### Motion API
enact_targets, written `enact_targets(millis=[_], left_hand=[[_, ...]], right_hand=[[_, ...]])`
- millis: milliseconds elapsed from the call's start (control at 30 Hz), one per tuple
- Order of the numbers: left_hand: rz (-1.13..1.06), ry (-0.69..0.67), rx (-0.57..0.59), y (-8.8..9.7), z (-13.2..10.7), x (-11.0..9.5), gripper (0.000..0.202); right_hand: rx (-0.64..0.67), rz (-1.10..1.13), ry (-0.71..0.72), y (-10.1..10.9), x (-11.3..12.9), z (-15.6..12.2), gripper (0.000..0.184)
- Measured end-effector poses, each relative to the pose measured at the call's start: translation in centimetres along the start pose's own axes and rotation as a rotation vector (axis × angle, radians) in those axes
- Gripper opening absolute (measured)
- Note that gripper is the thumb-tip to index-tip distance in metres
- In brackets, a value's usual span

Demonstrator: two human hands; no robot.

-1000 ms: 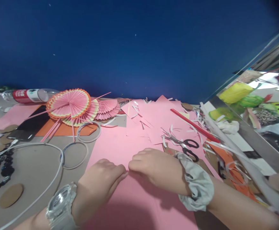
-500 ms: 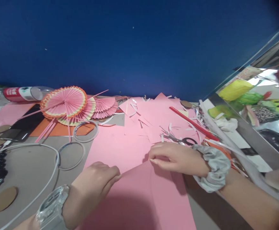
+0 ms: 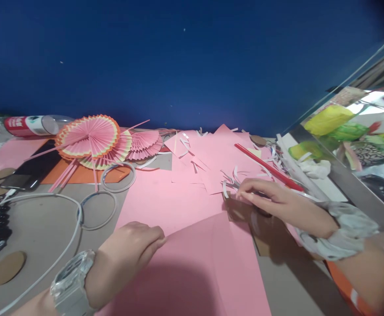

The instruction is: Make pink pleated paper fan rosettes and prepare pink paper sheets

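My left hand [image 3: 135, 245] presses flat on the pink sheet [image 3: 195, 272] at 6 o'clock, one fold made, no pleats yet. My right hand [image 3: 274, 202] lies among scraps [image 3: 226, 177] at 2 o'clock, fingers straight, grip hidden

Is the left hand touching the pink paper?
Touching. The head view shows the left hand resting on the pink paper, its fingertips pressed on the folded edge with no gap between them.
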State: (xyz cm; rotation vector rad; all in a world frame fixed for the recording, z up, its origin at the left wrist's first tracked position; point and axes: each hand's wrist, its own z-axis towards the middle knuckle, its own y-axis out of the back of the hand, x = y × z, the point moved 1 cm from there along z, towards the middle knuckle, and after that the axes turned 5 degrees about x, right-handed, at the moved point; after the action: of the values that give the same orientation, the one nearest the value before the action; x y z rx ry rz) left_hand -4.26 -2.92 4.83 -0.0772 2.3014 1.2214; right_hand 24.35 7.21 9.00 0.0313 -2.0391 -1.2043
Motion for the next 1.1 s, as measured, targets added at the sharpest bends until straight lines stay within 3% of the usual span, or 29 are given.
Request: enact_targets(millis=[67, 133, 167, 267, 500, 867, 1100], left_hand=[[0.006, -0.029, -0.01, 0.1, 0.3, -0.6, 0.035], [0.022, -0.071, -0.012, 0.3, 0.6, -1.3, 0.036], [0.02, -0.084, -0.022, 0.3, 0.8, -1.6, 0.036], [-0.081, -0.061, -0.088, 0.6, 0.7, -1.6, 0.032], [-0.437, 0.093, -0.183, 0.6, -0.8, 0.1, 0.024], [-0.691, 0.052, -0.167, -0.5, -0.9, 0.8, 0.032], [-0.719, 0.038, -0.177, -0.9, -0.6, 0.9, 0.035]], right_hand=[[-0.071, -0.133, 0.127, -1.2, 1.6, 0.3, 0.026], [0.008, -0.264, 0.299, -3.2, 3.7, 0.8, 0.029], [0.066, -0.328, 0.342, -4.3, 4.6, 1.0, 0.023], [0.055, -0.428, 0.361, -6.3, 6.1, 1.4, 0.021], [0.046, -0.261, 0.244, -4.7, 4.7, 0.5, 0.022], [0.014, -0.255, 0.23, -4.7, 4.1, 0.2, 0.02], [0.046, -0.158, 0.216, -4.7, 4.1, -0.1, 0.023]])
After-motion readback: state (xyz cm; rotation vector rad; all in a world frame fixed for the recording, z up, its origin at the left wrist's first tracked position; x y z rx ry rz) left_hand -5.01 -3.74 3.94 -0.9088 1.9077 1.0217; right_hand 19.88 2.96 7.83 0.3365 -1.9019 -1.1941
